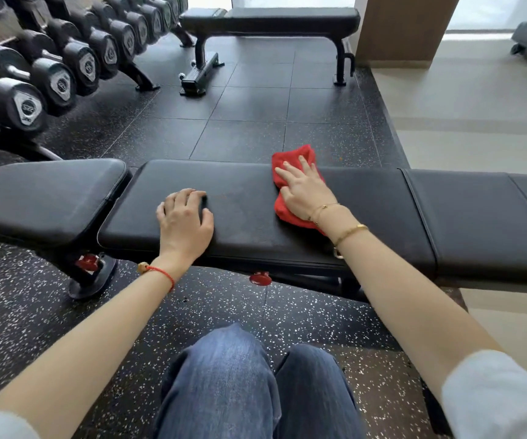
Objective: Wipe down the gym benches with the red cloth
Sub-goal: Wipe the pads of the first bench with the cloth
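A: Head view, starting at the right hand (306, 193): it lies flat with fingers spread on the red cloth (290, 185), palm down, pressing rather than pinching. I'd say that spread is there to keep as much cloth as possible against the padding.

B: And the cloth itself?

A: Bunched directly under that hand, poking out past the fingertips at the far edge and past the heel of the palm on the near side. It sits on the middle pad of the near bench (249, 213), toward its right half.

B: The left hand (186, 221)?

A: Empty, fingers loosely curled, resting on the same pad well apart from the cloth. Probably bracing the body while the other arm works.

B: What lies further out?

A: A second bench (287, 19) stands across the rubber floor (249, 115), with a dumbbell rack (50, 68) to the left. That far bench looks not yet reached.
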A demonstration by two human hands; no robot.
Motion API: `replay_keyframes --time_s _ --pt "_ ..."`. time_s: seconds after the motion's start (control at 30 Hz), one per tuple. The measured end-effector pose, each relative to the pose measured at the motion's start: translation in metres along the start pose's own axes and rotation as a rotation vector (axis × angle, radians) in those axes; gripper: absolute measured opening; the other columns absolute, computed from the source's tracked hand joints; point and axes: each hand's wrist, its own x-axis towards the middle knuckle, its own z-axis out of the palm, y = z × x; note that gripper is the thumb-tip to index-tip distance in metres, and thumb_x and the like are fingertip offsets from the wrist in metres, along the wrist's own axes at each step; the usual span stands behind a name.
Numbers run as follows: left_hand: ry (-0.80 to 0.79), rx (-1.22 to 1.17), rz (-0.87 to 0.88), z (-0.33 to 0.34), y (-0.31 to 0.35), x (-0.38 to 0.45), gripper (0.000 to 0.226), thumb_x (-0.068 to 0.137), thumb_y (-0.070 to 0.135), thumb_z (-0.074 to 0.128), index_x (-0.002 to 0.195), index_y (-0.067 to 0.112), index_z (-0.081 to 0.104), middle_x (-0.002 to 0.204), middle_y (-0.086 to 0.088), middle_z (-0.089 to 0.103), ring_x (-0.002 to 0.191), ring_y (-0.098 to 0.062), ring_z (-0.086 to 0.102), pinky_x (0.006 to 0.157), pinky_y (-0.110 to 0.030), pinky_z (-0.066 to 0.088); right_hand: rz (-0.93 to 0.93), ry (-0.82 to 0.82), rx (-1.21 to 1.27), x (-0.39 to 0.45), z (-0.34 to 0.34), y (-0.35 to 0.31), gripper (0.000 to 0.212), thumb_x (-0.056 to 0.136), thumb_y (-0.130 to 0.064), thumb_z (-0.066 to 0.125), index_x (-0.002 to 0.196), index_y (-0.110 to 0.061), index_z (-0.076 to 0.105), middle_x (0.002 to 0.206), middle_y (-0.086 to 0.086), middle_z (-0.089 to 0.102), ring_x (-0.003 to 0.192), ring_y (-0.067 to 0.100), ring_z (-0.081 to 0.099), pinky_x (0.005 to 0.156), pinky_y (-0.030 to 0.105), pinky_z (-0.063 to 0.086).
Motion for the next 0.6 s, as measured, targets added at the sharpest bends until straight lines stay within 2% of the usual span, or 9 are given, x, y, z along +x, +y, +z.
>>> replay_keyframes --time_s 0.17,0.3,0.47,0.6 --pt "0.02 -0.008 -0.001 0.0 0.002 -0.004 0.039 0.089 0.024 0.047 0.124 0.015 0.059 0.133 -0.007 0.056 0.129 -0.029 0.043 0.114 -0.052 0.026 -0.221 -0.018 -0.011 -0.008 0.013 -0.046 0.054 0.097 -0.023 0.038 0.15 -0.02 0.028 0.16 0.002 0.019 0.149 0.03 0.001 0.122 0.042 -0.002" --pt "0.02 0.009 0.004 0.0 0.0 -0.003 0.041 0.088 0.025 0.046 0.125 0.016 0.059 0.133 -0.005 0.056 0.129 -0.027 0.044 0.114 -0.051 0.026 -0.339 -0.009 0.065 -0.042 0.015 -0.035 0.055 0.096 -0.02 0.04 0.149 -0.023 0.031 0.159 -0.003 0.021 0.15 0.024 0.001 0.121 0.032 -0.006" --pt "0.022 0.014 0.006 0.002 0.0 -0.004 0.043 0.087 0.028 0.042 0.126 0.017 0.058 0.134 -0.004 0.055 0.129 -0.026 0.043 0.115 -0.05 0.024 -0.164 0.002 0.102 -0.036 0.004 0.0 0.055 0.095 -0.017 0.04 0.149 -0.024 0.032 0.159 -0.003 0.022 0.15 0.024 0.003 0.122 0.037 0.0" --pt "0.027 0.041 -0.008 0.003 0.001 -0.003 0.043 0.086 0.029 0.042 0.125 0.018 0.058 0.134 -0.002 0.055 0.129 -0.026 0.043 0.115 -0.049 0.024 -0.061 -0.015 0.059 0.009 0.005 -0.01 0.053 0.098 -0.02 0.037 0.15 -0.02 0.029 0.161 0.0 0.018 0.149 0.029 0.0 0.122 0.041 -0.003"
